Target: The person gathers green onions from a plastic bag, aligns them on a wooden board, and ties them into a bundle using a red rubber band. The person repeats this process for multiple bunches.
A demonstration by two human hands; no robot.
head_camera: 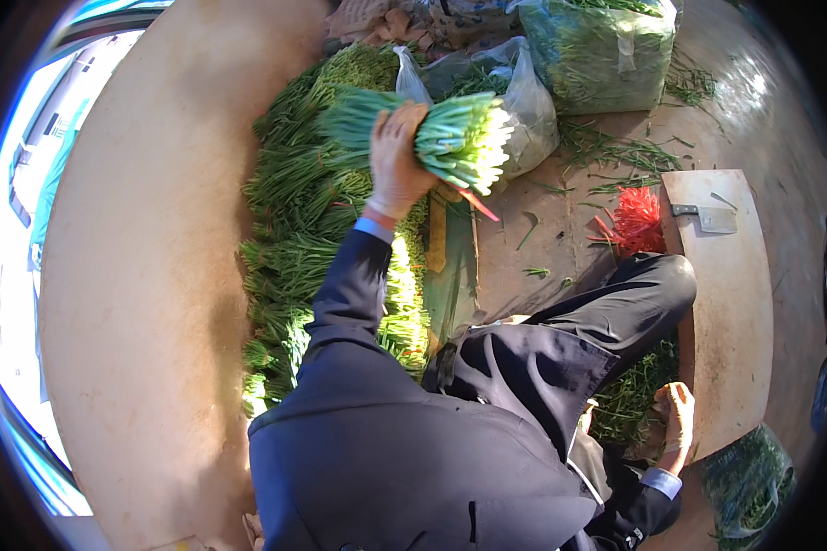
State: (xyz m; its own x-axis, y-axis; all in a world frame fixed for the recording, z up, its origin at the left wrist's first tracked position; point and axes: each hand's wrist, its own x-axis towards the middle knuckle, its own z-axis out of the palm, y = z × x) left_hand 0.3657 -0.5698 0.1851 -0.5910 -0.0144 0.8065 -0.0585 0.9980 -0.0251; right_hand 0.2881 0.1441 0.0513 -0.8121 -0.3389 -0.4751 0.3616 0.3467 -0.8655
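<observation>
At the upper middle, my left hand [401, 157] is closed around a bundle of green stalks [462, 131] with pale cut ends facing right; a red tie hangs below it. Beneath and beside that hand lie stacked bundles of green stalks [296, 206] along the wall. My right hand [677, 413] is low on the right, at the edge of a wooden board [730, 310], near loose green trimmings [627, 399]. Its fingers are bent, and whether they hold anything cannot be made out. A cleaver [717, 219] lies on the board's far end, beside a pile of red ties [637, 222].
A large clear bag of greens [610, 62] stands at the top right, with a smaller plastic bag [531, 124] beside it. Another bag of greens [748, 482] is at the lower right. Scattered trimmings [620, 155] lie on the floor. A pale wall [145, 275] runs along the left.
</observation>
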